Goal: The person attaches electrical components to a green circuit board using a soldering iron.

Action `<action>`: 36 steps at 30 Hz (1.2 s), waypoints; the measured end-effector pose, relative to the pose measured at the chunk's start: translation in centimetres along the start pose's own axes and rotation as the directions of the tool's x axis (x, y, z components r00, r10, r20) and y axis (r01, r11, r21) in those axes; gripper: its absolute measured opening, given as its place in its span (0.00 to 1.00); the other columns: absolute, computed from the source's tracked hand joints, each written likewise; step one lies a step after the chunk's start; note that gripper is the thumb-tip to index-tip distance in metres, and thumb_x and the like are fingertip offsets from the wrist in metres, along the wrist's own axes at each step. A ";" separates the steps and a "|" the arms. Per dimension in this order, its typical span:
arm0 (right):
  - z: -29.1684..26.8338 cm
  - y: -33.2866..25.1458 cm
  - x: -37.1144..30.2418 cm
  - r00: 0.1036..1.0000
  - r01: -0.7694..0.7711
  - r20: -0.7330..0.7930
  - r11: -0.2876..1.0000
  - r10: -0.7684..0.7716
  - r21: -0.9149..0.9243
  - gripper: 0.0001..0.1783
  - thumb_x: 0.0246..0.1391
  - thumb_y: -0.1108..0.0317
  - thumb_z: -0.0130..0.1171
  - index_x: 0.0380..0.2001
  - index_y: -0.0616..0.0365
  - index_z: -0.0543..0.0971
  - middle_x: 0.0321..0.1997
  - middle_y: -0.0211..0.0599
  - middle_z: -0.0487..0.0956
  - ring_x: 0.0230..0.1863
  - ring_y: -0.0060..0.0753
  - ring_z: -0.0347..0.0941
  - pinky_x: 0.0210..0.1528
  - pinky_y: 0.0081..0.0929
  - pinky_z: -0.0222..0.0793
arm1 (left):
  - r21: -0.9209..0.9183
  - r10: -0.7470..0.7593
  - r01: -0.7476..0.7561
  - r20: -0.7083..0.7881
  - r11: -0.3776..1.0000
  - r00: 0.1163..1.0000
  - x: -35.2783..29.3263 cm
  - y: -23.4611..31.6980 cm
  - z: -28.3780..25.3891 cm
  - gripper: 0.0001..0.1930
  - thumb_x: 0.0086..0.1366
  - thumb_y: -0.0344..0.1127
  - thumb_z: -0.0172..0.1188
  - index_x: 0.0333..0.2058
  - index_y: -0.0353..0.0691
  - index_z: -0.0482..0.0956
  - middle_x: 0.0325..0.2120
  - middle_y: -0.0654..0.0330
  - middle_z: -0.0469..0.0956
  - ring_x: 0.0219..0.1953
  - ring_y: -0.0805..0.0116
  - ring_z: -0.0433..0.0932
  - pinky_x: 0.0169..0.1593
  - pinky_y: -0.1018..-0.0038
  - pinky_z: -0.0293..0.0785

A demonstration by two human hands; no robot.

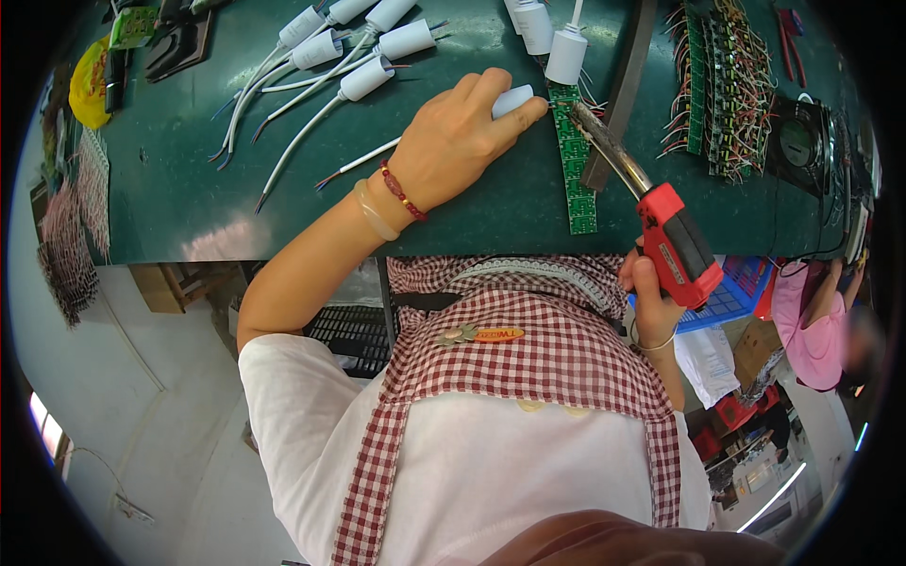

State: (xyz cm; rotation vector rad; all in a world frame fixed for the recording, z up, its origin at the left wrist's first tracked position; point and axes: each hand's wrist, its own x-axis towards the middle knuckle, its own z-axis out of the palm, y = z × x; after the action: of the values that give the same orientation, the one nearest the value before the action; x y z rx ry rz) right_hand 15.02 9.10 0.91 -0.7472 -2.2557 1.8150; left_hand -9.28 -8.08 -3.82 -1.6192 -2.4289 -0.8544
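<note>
My left hand (462, 141) is closed around a white cylindrical housing (512, 101) with a white cable (370, 156) trailing out toward the lower left. Its front end meets the left edge of a long green circuit board strip (577, 179). In my right hand (651, 297) is a red and black soldering gun (672, 241), held by its handle. The metal tip reaches the upper part of the strip, close to the housing's end. Another white housing (566, 55) stands upright at the top of the strip, with thin wires beside it.
Several white housings with cables (366, 80) lie at the upper left. A dark metal bar (623, 104) rests right of the strip. Wired circuit boards (727, 90) are stacked farther right, near a black round device (800, 141). A blue crate (731, 292) sits below the table edge; a person in pink (812, 330) is beyond.
</note>
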 end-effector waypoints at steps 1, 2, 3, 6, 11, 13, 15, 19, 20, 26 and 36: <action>0.0 -0.1 0.0 1.000 -0.007 0.006 1.000 0.007 -0.001 0.15 0.60 0.69 0.54 0.47 0.67 0.70 0.24 0.36 0.74 0.22 0.20 0.67 0.25 0.18 0.64 | 0.001 0.000 0.000 -0.001 1.000 1.000 0.0 0.0 0.0 0.24 0.49 0.27 0.65 0.47 0.52 0.79 0.38 0.57 0.72 0.33 0.61 0.76 0.35 0.70 0.76; 0.0 -0.1 0.0 1.000 -0.014 0.012 1.000 0.014 -0.003 0.15 0.60 0.69 0.54 0.46 0.67 0.71 0.24 0.36 0.74 0.22 0.20 0.67 0.24 0.18 0.64 | 0.001 0.001 -0.001 -0.001 1.000 1.000 0.0 0.0 0.0 0.24 0.49 0.27 0.65 0.47 0.52 0.79 0.38 0.57 0.72 0.33 0.61 0.76 0.35 0.70 0.76; 0.0 -0.1 0.0 1.000 -0.014 0.012 1.000 0.014 -0.003 0.15 0.60 0.69 0.54 0.46 0.67 0.71 0.24 0.36 0.74 0.22 0.20 0.67 0.24 0.18 0.64 | 0.002 0.003 -0.003 -0.002 1.000 1.000 0.0 0.0 0.1 0.24 0.49 0.27 0.65 0.47 0.53 0.79 0.39 0.57 0.72 0.33 0.61 0.77 0.35 0.70 0.76; 0.1 -0.1 0.0 1.000 -0.021 -0.006 1.000 0.022 0.012 0.13 0.59 0.70 0.54 0.45 0.67 0.71 0.24 0.36 0.74 0.21 0.21 0.67 0.24 0.18 0.64 | -0.004 0.006 -0.006 -0.012 1.000 1.000 0.0 -0.1 0.1 0.24 0.49 0.27 0.64 0.47 0.53 0.79 0.39 0.57 0.72 0.33 0.62 0.77 0.35 0.71 0.77; 0.1 -0.3 0.0 1.000 -0.027 -0.011 1.000 0.027 0.012 0.13 0.59 0.70 0.53 0.45 0.66 0.71 0.24 0.36 0.74 0.21 0.21 0.67 0.24 0.18 0.64 | -0.007 0.009 -0.010 -0.029 1.000 1.000 0.1 -0.1 0.1 0.23 0.49 0.27 0.64 0.47 0.53 0.79 0.41 0.56 0.73 0.33 0.62 0.77 0.35 0.71 0.77; 0.0 -0.1 0.0 1.000 -0.020 -0.007 1.000 0.020 0.019 0.13 0.59 0.70 0.53 0.45 0.66 0.71 0.24 0.36 0.74 0.22 0.21 0.67 0.24 0.18 0.64 | 0.006 0.028 -0.028 -0.026 1.000 0.999 0.1 -0.1 0.0 0.23 0.50 0.27 0.64 0.46 0.53 0.79 0.40 0.56 0.73 0.33 0.62 0.77 0.35 0.71 0.77; 0.0 0.0 0.0 1.000 -0.013 -0.002 1.000 0.013 0.026 0.13 0.59 0.70 0.53 0.45 0.66 0.71 0.24 0.36 0.74 0.22 0.21 0.67 0.24 0.18 0.64 | 0.008 0.029 -0.029 -0.026 1.000 0.999 0.1 -0.1 0.1 0.22 0.50 0.27 0.64 0.46 0.53 0.80 0.40 0.56 0.73 0.34 0.62 0.77 0.35 0.71 0.77; 0.0 0.2 0.0 1.000 -0.011 0.007 1.000 0.011 0.014 0.13 0.59 0.70 0.54 0.45 0.66 0.71 0.25 0.36 0.74 0.22 0.21 0.67 0.24 0.18 0.64 | 0.004 0.025 -0.025 -0.021 1.000 0.999 0.1 -0.1 0.2 0.21 0.50 0.28 0.64 0.45 0.53 0.80 0.40 0.57 0.73 0.35 0.62 0.77 0.35 0.71 0.77; 0.0 0.3 0.0 1.000 -0.006 0.001 1.000 0.006 0.008 0.13 0.59 0.70 0.54 0.45 0.66 0.70 0.25 0.36 0.74 0.22 0.20 0.67 0.24 0.18 0.64 | 0.003 0.025 -0.025 -0.022 1.000 0.999 0.1 -0.1 0.1 0.21 0.50 0.28 0.64 0.45 0.53 0.80 0.40 0.57 0.73 0.35 0.62 0.77 0.35 0.71 0.77; 0.3 -0.3 0.2 1.000 -0.023 0.003 1.000 0.023 -0.004 0.09 0.59 0.69 0.54 0.37 0.64 0.73 0.25 0.34 0.74 0.22 0.19 0.67 0.24 0.18 0.64 | 0.013 0.034 -0.033 -0.031 0.999 0.999 0.1 -0.2 0.2 0.21 0.49 0.28 0.64 0.44 0.53 0.80 0.41 0.58 0.73 0.35 0.63 0.76 0.35 0.72 0.76; 0.4 -0.5 -0.2 0.999 -0.045 -0.017 0.999 0.046 0.018 0.16 0.58 0.67 0.55 0.47 0.66 0.71 0.24 0.34 0.73 0.21 0.20 0.66 0.25 0.19 0.63 | 0.128 0.072 -0.065 -0.052 0.990 0.996 0.2 -0.1 0.2 0.21 0.45 0.30 0.66 0.42 0.54 0.81 0.40 0.62 0.74 0.35 0.68 0.76 0.31 0.75 0.75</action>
State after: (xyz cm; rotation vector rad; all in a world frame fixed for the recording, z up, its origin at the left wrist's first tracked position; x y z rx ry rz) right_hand 14.91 8.57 1.28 -0.8149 -2.2261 1.8386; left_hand -9.43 -7.81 -3.94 -1.6012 -2.3237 -0.7108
